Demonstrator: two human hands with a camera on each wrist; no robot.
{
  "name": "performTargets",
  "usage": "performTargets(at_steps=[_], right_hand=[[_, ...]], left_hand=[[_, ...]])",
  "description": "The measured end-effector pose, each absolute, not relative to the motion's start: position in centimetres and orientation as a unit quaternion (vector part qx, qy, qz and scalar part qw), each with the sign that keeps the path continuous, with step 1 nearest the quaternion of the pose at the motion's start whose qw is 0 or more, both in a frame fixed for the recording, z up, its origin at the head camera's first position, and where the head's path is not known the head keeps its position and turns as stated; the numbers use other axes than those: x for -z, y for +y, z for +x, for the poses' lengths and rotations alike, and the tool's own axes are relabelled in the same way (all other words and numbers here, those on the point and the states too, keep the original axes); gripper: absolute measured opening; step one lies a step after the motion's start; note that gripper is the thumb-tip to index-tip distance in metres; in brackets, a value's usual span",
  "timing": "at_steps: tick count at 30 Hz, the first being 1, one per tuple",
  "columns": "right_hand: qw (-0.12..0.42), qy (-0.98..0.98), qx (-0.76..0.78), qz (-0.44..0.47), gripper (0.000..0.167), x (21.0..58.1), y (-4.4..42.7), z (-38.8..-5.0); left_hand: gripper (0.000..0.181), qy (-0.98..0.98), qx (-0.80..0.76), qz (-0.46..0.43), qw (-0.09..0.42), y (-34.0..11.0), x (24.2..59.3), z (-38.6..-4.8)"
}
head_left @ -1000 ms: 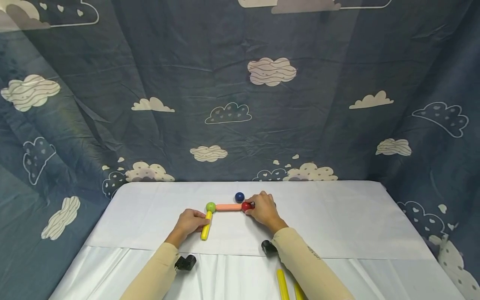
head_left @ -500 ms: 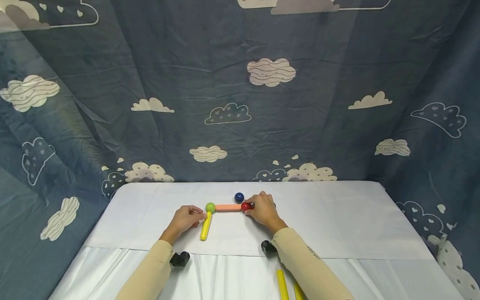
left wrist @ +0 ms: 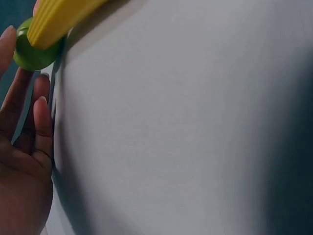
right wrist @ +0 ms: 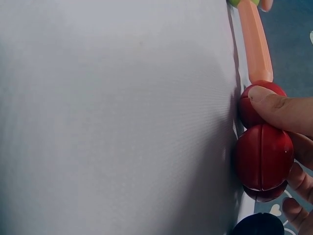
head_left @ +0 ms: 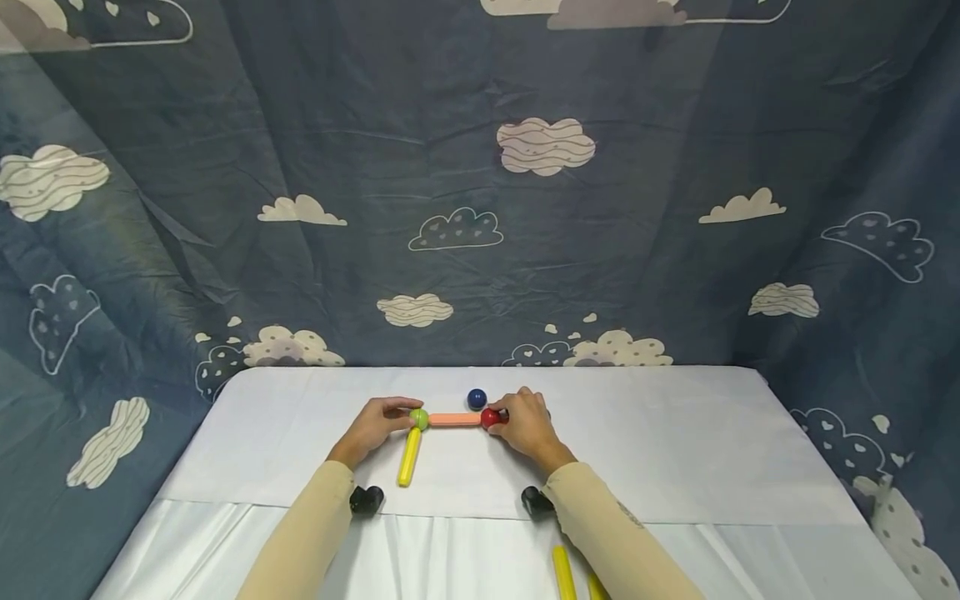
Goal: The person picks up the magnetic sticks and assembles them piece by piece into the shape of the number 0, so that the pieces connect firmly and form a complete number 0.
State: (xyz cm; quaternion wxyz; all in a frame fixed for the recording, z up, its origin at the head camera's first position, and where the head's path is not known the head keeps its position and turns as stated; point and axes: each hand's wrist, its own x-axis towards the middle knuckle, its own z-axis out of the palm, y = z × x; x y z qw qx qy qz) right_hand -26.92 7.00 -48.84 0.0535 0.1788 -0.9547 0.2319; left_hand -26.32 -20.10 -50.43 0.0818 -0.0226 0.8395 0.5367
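My left hand (head_left: 375, 427) has its thumb and fingers around a green ball (left wrist: 34, 51). A yellow stick (head_left: 408, 457) joins that ball and slants toward the near side. From the same ball an orange stick (head_left: 454, 420) runs across to a red ball (right wrist: 252, 105). My right hand (head_left: 531, 427) pinches this red ball, thumb on top. More red balls (right wrist: 264, 156) sit by the right fingers in the right wrist view, mostly hidden by that hand in the head view. Just behind the orange stick's right end rests a dark blue ball (head_left: 477, 400).
White cloth covers the table (head_left: 675, 450). Yellow sticks (head_left: 564, 573) lie at the near edge, one partly under the right sleeve (head_left: 611, 521). Black wrist cameras (head_left: 367, 501) hang at both wrists. A dark cloud-patterned curtain (head_left: 450, 167) stands behind.
My left hand has let go of the yellow stick and moved up to the green ball, which it now holds. The right hand stays on the red ball.
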Motion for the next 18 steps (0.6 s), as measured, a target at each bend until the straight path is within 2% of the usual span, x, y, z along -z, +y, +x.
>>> performTargets(at_steps=[11, 18], right_hand=[[0.058, -0.951, -0.238, 0.191, 0.037, 48.69, 7.11, -26.89], [0.029, -0.946, -0.273, 0.176, 0.043, 48.15, 7.34, -27.09]], left_hand=[[0.026, 0.835, -0.543, -0.014, 0.089, -20.21, 51.01, -26.62], [0.027, 0.837, -0.538, -0.020, 0.098, -20.27, 50.75, -26.73]])
